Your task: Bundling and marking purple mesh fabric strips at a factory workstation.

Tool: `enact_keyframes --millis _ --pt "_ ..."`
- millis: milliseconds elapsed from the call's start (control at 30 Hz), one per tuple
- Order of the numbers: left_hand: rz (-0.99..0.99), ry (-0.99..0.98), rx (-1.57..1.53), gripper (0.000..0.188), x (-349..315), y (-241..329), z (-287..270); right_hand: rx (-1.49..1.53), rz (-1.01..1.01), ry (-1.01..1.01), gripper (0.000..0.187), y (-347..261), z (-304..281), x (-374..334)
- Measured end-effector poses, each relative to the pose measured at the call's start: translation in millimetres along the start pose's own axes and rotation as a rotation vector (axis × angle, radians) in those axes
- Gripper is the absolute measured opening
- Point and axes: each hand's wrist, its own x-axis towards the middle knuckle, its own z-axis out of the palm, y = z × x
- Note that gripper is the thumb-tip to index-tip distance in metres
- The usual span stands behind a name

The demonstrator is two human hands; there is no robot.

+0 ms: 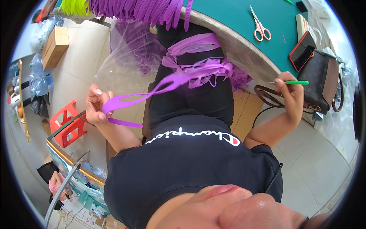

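My left hand [98, 104] pinches one end of a purple rubbery strip [131, 100] with long cut-out openings. The strip stretches across toward my thighs, where it meets a tangle of purple scraps [206, 70]. Between the fingers of my right hand [291, 93] is a slim green-handled tool [297, 82]. A thin pointed tip sticks out on the far side of those fingers, too fine to tell its kind. That hand is raised off the table's edge, apart from the purple strip.
A green-topped table [236, 23] curves ahead, bearing scissors [260, 28], a phone [302, 50] and rows of purple strips [141, 9]. A brown handbag [319, 82] sits at the right. Clear plastic with purple scraps [133, 45] lies ahead-left. A red stool [68, 124] stands left.
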Motion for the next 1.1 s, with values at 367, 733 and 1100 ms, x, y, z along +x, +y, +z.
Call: enact_keyframes --millis 367,733,1100 --pt "0.082 -0.192 -0.261 0.058 12 1 6 0.031 -0.586 -0.196 0.01 -22 159 52" --pt "-0.849 -0.392 0.513 0.035 29 13 16 0.124 -0.663 -0.069 0.026 -16 160 51" --pt "-0.429 -0.268 0.737 0.029 121 -101 91 -0.021 -0.705 -0.007 0.027 -30 156 46"
